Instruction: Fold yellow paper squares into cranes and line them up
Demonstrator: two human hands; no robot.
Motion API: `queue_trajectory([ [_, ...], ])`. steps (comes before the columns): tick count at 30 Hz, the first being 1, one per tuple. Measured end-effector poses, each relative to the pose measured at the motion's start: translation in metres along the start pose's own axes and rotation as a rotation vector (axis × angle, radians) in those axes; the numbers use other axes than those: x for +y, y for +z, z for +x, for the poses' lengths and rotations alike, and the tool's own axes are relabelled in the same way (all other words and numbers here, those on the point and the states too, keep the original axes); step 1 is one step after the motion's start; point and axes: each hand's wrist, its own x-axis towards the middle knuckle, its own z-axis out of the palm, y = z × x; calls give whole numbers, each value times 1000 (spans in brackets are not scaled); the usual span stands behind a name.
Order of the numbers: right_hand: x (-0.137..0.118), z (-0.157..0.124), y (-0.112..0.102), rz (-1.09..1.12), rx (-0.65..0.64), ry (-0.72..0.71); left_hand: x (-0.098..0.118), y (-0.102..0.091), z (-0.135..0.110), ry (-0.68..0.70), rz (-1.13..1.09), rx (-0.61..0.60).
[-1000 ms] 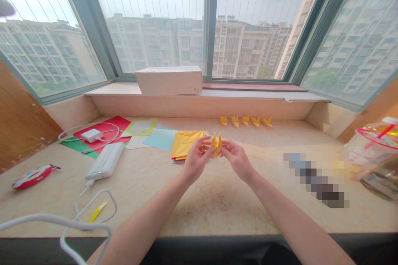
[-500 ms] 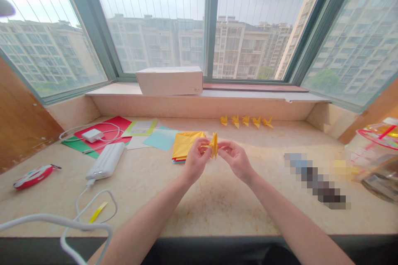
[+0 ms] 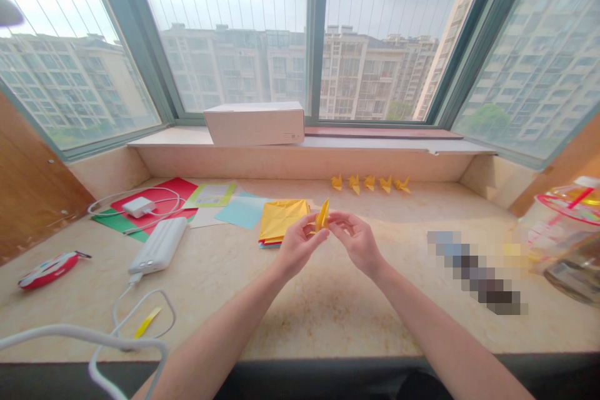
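A small folded yellow paper figure (image 3: 322, 217) is held above the stone counter between both hands. My left hand (image 3: 297, 244) pinches it from the left and below. My right hand (image 3: 357, 239) pinches its right side with thumb and forefinger. Just behind and left of my hands lies a stack of coloured paper squares (image 3: 280, 220) with a yellow sheet on top. Several finished yellow paper cranes (image 3: 369, 183) stand in a row at the back of the counter.
A white power bank (image 3: 158, 245) with its cable, a white charger (image 3: 138, 205) on red and green sheets, and a red-and-white object (image 3: 47, 267) lie at the left. A cardboard box (image 3: 255, 123) sits on the window ledge. A clear plastic container (image 3: 565, 234) stands at the right edge.
The paper figure has been turned and tilted between my fingers, its upright flaps now leaning to one point. Both hands stayed in about the same place.
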Motion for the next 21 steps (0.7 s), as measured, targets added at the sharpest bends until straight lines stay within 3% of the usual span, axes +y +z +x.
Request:
queue_trajectory([
  [6, -4, -3, 3, -38, -17, -67, 0, 2, -1, -10, -3, -25],
  [11, -5, -2, 1, -52, 72, -132, 3, 2, 0, -58, -99, 15],
  [21, -2, -1, 3, -15, 19, -80, 4, 4, 0, -58, -51, 11],
])
